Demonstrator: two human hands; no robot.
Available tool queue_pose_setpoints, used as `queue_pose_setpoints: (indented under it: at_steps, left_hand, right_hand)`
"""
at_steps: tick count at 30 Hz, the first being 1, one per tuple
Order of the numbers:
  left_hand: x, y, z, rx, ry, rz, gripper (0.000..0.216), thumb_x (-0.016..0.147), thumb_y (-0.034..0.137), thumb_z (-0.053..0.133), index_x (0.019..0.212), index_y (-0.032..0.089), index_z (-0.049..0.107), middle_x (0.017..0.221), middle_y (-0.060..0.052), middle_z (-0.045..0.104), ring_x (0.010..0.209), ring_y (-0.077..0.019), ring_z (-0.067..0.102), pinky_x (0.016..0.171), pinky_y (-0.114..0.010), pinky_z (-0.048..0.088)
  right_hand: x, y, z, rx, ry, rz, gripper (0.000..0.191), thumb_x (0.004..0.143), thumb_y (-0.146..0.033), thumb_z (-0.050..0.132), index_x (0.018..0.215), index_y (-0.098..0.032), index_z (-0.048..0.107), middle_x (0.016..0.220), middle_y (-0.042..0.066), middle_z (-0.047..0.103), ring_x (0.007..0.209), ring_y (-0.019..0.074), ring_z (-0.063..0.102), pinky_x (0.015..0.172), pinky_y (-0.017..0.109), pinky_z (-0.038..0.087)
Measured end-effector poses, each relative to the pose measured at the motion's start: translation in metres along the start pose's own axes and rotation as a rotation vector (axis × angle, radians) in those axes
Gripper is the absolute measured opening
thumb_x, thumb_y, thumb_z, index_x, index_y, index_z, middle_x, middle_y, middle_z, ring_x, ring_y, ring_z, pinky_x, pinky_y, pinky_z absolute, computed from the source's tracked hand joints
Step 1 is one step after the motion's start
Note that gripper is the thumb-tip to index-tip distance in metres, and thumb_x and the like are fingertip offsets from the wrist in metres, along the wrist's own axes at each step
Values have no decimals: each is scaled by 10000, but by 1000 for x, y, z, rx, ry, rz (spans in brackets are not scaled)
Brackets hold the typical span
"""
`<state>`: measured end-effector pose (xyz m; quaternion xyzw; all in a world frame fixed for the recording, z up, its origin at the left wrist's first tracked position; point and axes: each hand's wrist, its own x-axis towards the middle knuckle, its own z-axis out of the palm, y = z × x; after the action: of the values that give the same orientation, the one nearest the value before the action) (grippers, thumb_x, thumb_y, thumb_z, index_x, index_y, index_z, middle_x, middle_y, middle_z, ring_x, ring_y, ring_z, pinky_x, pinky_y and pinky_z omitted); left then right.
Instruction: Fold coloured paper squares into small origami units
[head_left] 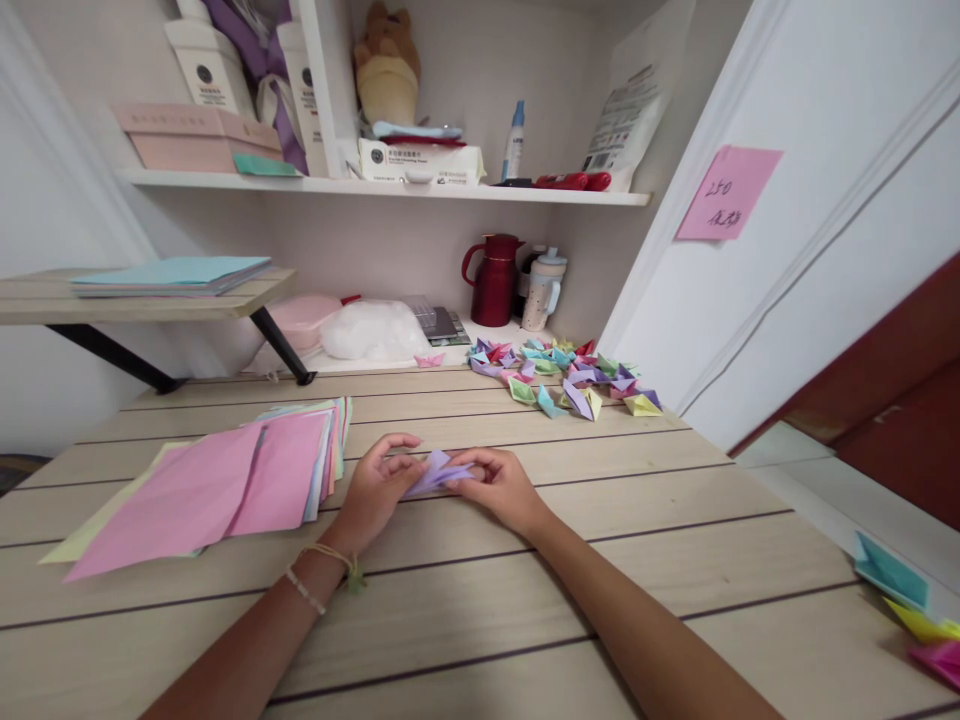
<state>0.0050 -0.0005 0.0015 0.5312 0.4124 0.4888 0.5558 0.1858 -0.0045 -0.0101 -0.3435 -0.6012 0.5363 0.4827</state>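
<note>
On our left, coloured sheets [274,475] lie fanned in a loose stack on the table [465,610], probably kept there for easy reach. In the middle, between our hands, is a folded purple paper [436,472]; we seem to hold it from both ends so that its creases stay in line. Farther back on the right, paper boats [574,390] sit in a crowded cluster, perhaps set there to leave us elbow room. Our left hand [381,488] pinches the paper's left end between thumb and fingers, with one finger lifted clear. Our right hand [504,490] grips the other end, fingers curled over, thumb beneath. Both forearms slant inward; whether the paper touches the wood, we cannot tell.
</note>
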Motion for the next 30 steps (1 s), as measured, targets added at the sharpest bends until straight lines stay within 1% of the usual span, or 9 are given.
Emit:
queue_pose_setpoints:
  at_steps: [4, 7, 10, 14, 17, 20, 23, 26, 30]
  left_hand:
    - [0, 0, 0, -34, -18, 7, 346, 639, 229, 679, 930, 173, 499, 676, 8, 629, 663, -135, 608, 619, -233, 433]
    - [0, 2, 0, 5, 52, 22, 316, 638, 255, 678, 899, 161, 525, 656, 12, 626, 603, -113, 581, 564, -206, 413]
    - [0, 4, -1, 18, 146, 24, 326, 623, 277, 686, 884, 155, 534, 638, 15, 620, 579, -110, 567, 530, -196, 398]
    - [3, 1, -3, -26, 204, 40, 325, 616, 296, 691, 867, 162, 533, 644, 19, 628, 595, -117, 576, 544, -199, 405]
    - [3, 1, -3, -39, 207, 47, 327, 616, 293, 693, 870, 162, 533, 657, 19, 628, 612, -118, 581, 567, -204, 417]
    - [1, 2, 0, 6, 138, 22, 301, 639, 291, 675, 874, 161, 539, 654, 12, 623, 591, -113, 570, 538, -197, 413]
    - [-1, 1, 4, 68, 36, 46, 243, 656, 283, 662, 839, 154, 567, 711, -9, 616, 613, -114, 567, 529, -194, 421]
    - [-2, -2, 6, 117, -26, 105, 224, 645, 256, 673, 822, 153, 583, 834, -34, 598, 715, -129, 576, 600, -213, 460]
    - [-4, -5, 8, 194, -89, 115, 389, 594, 208, 718, 940, 172, 544, 838, -29, 590, 753, -137, 585, 673, -249, 488]
  right_hand:
    - [0, -1, 0, 95, 6, 33, 267, 679, -319, 665, 891, -157, 679, 942, 84, 671, 811, 205, 637, 753, 350, 510]
    - [1, -1, -1, 151, -29, -4, 292, 621, -255, 717, 900, -175, 683, 1121, 89, 607, 913, 222, 620, 829, 358, 487]
    - [2, 0, -1, 217, -80, -19, 332, 576, -214, 746, 900, -185, 682, 1182, 86, 569, 948, 233, 611, 845, 357, 481]
    - [2, 2, 1, 208, -78, -20, 280, 584, -220, 742, 857, -187, 689, 1080, 69, 634, 894, 221, 634, 818, 350, 496]
    - [2, 2, 2, 137, 37, -10, 204, 612, -262, 728, 791, -171, 697, 864, 58, 703, 786, 205, 658, 763, 337, 515]
    - [3, 1, 2, 115, 141, 4, 201, 648, -330, 696, 747, -155, 688, 681, 49, 701, 664, 197, 663, 675, 326, 532]
    - [5, 2, 1, 89, 229, -23, 218, 665, -345, 677, 770, -155, 666, 647, 38, 685, 581, 173, 646, 597, 297, 527]
    - [5, 3, 0, 15, 310, -66, 208, 681, -330, 653, 801, -161, 643, 671, 31, 671, 537, 144, 613, 532, 262, 503]
    - [3, 1, 1, -246, 376, -125, 152, 700, -288, 608, 768, -158, 649, 662, 26, 655, 507, 117, 553, 481, 222, 445]
